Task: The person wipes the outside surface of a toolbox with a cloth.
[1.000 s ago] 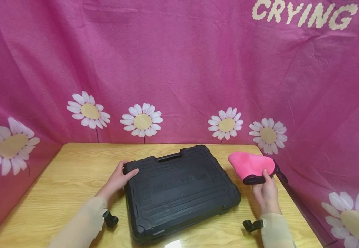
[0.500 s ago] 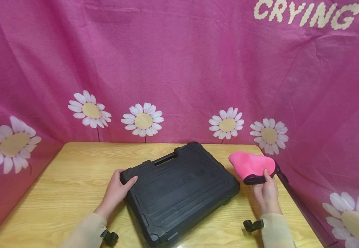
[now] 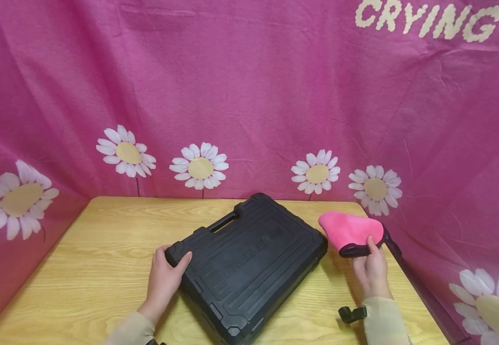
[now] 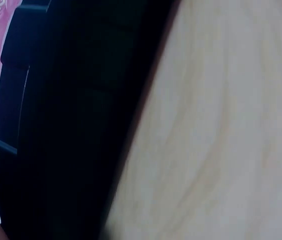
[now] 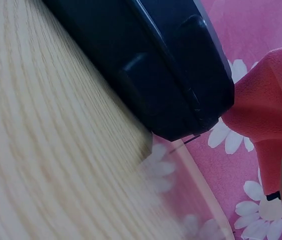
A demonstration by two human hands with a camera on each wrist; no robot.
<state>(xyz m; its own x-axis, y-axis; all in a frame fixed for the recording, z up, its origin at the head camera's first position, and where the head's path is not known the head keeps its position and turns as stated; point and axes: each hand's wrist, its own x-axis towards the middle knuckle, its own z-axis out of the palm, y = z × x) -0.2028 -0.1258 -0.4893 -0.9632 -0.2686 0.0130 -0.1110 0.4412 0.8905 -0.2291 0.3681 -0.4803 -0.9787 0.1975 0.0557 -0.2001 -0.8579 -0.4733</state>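
Observation:
A black hard plastic carrying case (image 3: 249, 268) with a moulded handle lies turned at an angle on the wooden table. My left hand (image 3: 165, 282) grips its left corner, thumb on top and fingers round the side. The case's side wall (image 4: 71, 120) fills much of the left wrist view. To the right, my right hand (image 3: 373, 270) holds a folded pink cloth (image 3: 348, 231) with a black edge and a dangling black loop, thumb over the edge. In the right wrist view the cloth (image 5: 266, 110) hangs close beside the case's corner (image 5: 196, 100).
The wooden table (image 3: 98, 258) runs up to a pink curtain (image 3: 249, 96) printed with daisies, which hangs at the back and both sides. A black wrist mount (image 3: 352, 315) sits at the right sleeve.
The case has turned anticlockwise, its handle side swinging further toward the left, with my left hand on its corner shifting nearer. My right hand and the pink cloth stay in place.

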